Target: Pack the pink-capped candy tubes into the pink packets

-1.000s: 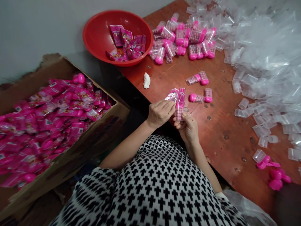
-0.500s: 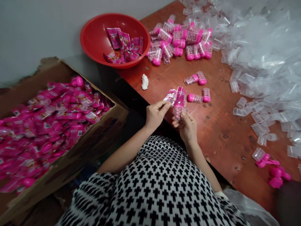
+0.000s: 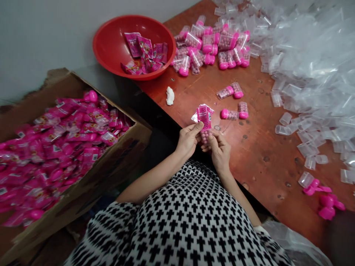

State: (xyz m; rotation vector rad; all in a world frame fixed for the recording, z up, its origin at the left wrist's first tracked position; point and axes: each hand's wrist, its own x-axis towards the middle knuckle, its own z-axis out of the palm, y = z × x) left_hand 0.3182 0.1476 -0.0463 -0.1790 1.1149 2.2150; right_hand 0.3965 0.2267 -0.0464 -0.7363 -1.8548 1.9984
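Note:
My left hand (image 3: 188, 138) pinches a pink candy packet (image 3: 204, 113) that stands upright over a small clear tube of pink candy balls (image 3: 205, 135). The fingers of my right hand (image 3: 220, 149) are closed round that tube from the right. Both hands are close together above the near edge of the reddish wooden table (image 3: 257, 147). The tube is mostly hidden by my fingers and the packet.
A cardboard box (image 3: 91, 181) full of pink packets sits at the left. A red bowl (image 3: 111, 48) holds several packets. Filled tubes with pink caps (image 3: 210, 48) lie at the back, empty clear tubes (image 3: 310, 74) heaped at the right, loose pink caps (image 3: 327, 207) near right.
The packet has swung from beside the tube to upright over it. Both hands drew slightly closer together and toward me.

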